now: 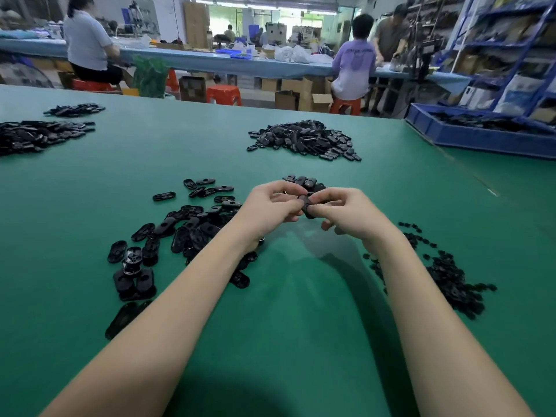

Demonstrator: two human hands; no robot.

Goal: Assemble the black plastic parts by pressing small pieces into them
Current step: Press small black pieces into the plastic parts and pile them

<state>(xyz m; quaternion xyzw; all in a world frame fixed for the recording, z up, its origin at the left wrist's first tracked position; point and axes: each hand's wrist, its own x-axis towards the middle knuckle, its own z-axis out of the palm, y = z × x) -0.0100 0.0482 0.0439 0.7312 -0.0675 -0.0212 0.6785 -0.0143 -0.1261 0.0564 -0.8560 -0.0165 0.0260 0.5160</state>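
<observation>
Above the green table (285, 311), the left hand (267, 206) and right hand (346, 213) both pinch one black plastic part (307, 206) between curled fingertips, oval shells (180, 233) left of the grip, small pieces (448, 281) right of it.

A single wide-angle head view looks forward and down from the person's own eye height over the green worktop (301, 311), close above both forearms. Beyond the worktop's far edge, it takes in the workshop background.
</observation>
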